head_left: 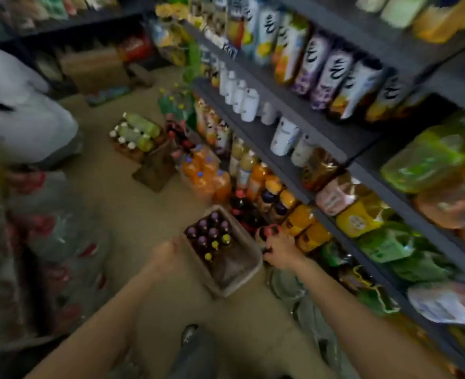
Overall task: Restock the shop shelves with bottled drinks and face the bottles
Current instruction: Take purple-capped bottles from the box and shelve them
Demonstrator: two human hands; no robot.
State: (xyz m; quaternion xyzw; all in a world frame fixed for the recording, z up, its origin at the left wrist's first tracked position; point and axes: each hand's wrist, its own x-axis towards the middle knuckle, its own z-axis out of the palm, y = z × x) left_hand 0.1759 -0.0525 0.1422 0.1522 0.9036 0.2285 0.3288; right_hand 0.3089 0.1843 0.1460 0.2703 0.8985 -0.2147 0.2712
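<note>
Head view, blurred by motion. A cardboard tray (227, 280) sits on the floor beside the bottom shelf (343, 236), part-filled with dark bottles (208, 236) under purple and yellow caps. The left hand (165, 255) is at the tray's left edge; its fingers are too smeared to tell whether they grip the rim or merely touch it. The right hand (279, 248) is just right of the tray, fingers curled round a dark bottle with a red cap (267, 232), held low in front of the bottom shelf and near the orange-labelled bottles (302, 222) there. Further along the floor stand a pack of orange drinks (206, 176) and a tray of green bottles (137, 132). Juice cartons (316, 67) line an upper shelf. Another person in a white top (23, 108) crouches at the left.
</note>
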